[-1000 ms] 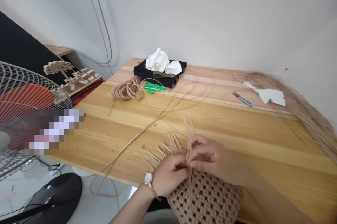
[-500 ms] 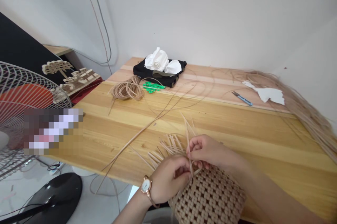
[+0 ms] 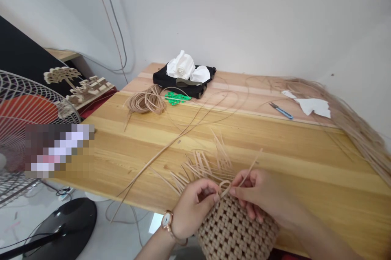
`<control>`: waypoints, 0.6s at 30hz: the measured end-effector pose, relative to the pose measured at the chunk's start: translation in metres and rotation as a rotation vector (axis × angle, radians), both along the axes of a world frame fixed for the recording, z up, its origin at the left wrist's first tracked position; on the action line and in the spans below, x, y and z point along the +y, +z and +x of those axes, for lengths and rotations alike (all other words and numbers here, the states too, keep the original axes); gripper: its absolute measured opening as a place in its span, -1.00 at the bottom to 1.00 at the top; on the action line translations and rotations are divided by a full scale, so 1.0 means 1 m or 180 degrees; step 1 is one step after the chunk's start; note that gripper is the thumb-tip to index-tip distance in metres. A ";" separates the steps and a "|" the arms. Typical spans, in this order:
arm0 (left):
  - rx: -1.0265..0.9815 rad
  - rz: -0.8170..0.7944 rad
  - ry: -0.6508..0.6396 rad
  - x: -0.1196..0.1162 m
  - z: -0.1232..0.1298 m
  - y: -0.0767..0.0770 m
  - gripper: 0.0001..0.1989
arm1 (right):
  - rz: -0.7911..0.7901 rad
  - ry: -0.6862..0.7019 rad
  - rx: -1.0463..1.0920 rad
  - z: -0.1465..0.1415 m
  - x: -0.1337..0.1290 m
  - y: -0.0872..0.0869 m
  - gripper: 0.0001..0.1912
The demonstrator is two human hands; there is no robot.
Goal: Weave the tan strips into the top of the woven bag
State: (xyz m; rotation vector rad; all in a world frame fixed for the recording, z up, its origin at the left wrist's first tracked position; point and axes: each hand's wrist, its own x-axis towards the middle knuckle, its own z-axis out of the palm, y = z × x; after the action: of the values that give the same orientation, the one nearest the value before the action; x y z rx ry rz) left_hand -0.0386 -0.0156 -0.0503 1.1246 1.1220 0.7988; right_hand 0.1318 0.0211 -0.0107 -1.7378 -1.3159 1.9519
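A tan woven basket (image 3: pixel 235 229) with an open checked pattern lies at the table's near edge, loose strip ends (image 3: pixel 198 164) fanning out from its far rim. At that rim, my left hand (image 3: pixel 198 203), below a wristwatch, pinches a strip at the base of a small loop (image 3: pixel 225 185). Just right of the loop, my right hand (image 3: pixel 253 190) has thumb and forefinger closed on a weaving strip (image 3: pixel 255 160), whose free end points up and to the right. Its other fingers rest over the basket's side.
On the wooden table (image 3: pixel 146 142) are a coil of strips (image 3: pixel 146 101), a green bundle (image 3: pixel 177 98), a black bag (image 3: pixel 189 87) with white tissue (image 3: pixel 181 66), blue thread snips (image 3: pixel 281 111) and torn paper (image 3: pixel 314 106). Long strips (image 3: pixel 360 129) run along the right. A fan (image 3: pixel 30 129) stands left.
My right hand has moved right and slightly down, drawing the strip from upright to a rightward slant. The loop at the rim now lies lower. My left hand stays near the rim.
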 end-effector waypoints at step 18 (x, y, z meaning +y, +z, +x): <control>-0.0082 -0.0015 -0.0123 0.004 -0.001 0.007 -0.82 | -0.0435 -0.0174 0.1492 0.000 -0.053 0.039 -0.58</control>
State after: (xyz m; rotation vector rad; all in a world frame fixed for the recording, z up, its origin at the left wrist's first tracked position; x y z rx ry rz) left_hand -0.0397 -0.0117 -0.0435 1.1260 1.0770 0.7781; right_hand 0.1320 -0.0319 0.0282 -1.2341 -0.9798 2.2746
